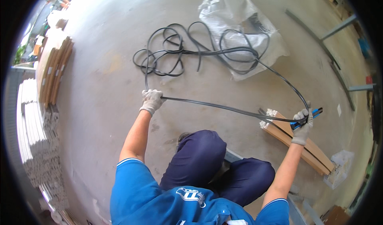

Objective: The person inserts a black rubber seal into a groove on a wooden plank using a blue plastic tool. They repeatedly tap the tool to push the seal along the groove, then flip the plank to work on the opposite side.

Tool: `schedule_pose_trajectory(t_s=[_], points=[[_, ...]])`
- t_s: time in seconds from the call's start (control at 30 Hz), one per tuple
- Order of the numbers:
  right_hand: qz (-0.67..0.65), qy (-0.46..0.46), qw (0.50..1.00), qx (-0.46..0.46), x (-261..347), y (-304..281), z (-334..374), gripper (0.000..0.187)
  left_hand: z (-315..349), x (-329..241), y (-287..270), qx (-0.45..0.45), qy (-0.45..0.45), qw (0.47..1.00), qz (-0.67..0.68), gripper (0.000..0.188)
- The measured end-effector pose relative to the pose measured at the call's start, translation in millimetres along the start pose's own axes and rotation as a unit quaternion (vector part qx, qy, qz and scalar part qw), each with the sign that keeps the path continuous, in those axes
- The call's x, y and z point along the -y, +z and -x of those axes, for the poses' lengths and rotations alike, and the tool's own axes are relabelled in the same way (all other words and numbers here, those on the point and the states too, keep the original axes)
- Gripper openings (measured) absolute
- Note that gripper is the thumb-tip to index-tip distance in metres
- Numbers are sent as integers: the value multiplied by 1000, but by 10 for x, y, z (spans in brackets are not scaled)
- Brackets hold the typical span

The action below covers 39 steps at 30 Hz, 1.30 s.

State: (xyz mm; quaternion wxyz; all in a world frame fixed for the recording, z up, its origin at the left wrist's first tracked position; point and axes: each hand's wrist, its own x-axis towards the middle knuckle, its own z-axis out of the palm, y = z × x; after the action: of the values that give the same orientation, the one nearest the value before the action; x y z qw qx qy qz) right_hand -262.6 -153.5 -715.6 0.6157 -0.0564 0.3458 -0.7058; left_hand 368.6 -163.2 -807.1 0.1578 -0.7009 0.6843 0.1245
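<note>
A long black rubber-like strip runs in two or more strands between my hands, nearly taut and sagging slightly. My left hand, in a pale work glove, is closed round it at the left. At the right, my gloved right hand grips the strip's strands together with a blue and black utility knife, whose ends stick out on both sides of the fist. Whether its blade is out I cannot tell. Beyond my hands, the rest of the strip lies in loose tangled loops on the floor and over a white plastic sack.
Long tan boards or profiles lie at the right, under my right forearm. Stacked white profiles and brown bundles stand at the left. A grey metal frame is at the far right. My bent knees are between my arms.
</note>
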Motion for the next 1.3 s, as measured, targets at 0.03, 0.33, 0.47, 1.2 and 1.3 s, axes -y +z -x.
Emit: schedule_pose_trajectory(t_s=[0.03, 0.33, 0.47, 1.2, 1.3], points=[[10, -2, 1000, 5, -37, -29, -13, 21, 55, 33, -8, -21, 2, 999, 30, 27], [179, 29, 983, -30, -347, 208, 31, 37, -330, -601, -331, 48, 85, 988, 122, 43], [322, 78, 942, -58, -732, 513, 190, 30, -1265, -1153, -168, -32, 68, 968, 240, 61], [480, -207, 804, 282, -885, 2270, 382, 25, 209, -2152, -2803, 87, 328, 578, 742, 38], [400, -163, 877, 211, -251, 2620, 804, 23, 285, -2403, -3119, 68, 469, 519, 711, 75]])
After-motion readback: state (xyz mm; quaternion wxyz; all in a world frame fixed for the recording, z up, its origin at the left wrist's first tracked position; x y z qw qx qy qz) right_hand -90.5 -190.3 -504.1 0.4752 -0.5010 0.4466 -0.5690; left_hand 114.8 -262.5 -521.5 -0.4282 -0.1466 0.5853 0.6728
